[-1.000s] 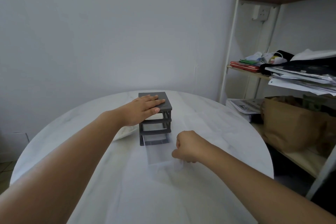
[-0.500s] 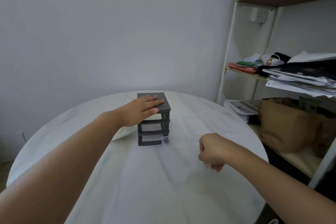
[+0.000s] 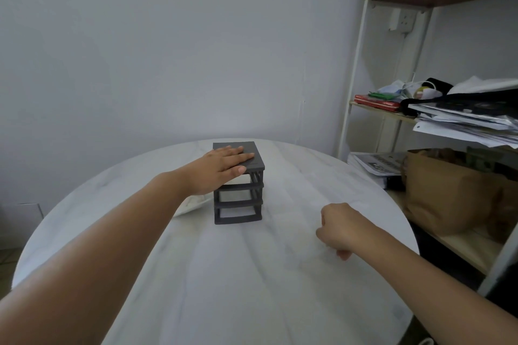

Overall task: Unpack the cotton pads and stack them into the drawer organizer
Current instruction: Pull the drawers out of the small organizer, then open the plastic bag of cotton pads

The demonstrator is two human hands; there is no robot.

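A small dark grey plastic drawer organizer (image 3: 238, 185) stands upright on a round white marbled bench (image 3: 224, 274), towards its far side. It is a frame with a flat top and three stacked slots, the lower two open and showing through. A white packet of cotton pads (image 3: 190, 204) lies flat on the bench just left of the organizer's base, partly hidden.

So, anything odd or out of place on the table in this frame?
The dark grey plastic drawer organizer has empty slots. The right hand, closed, seems to hold a clear drawer off to the right, too faint to confirm. The left hand presses its top.
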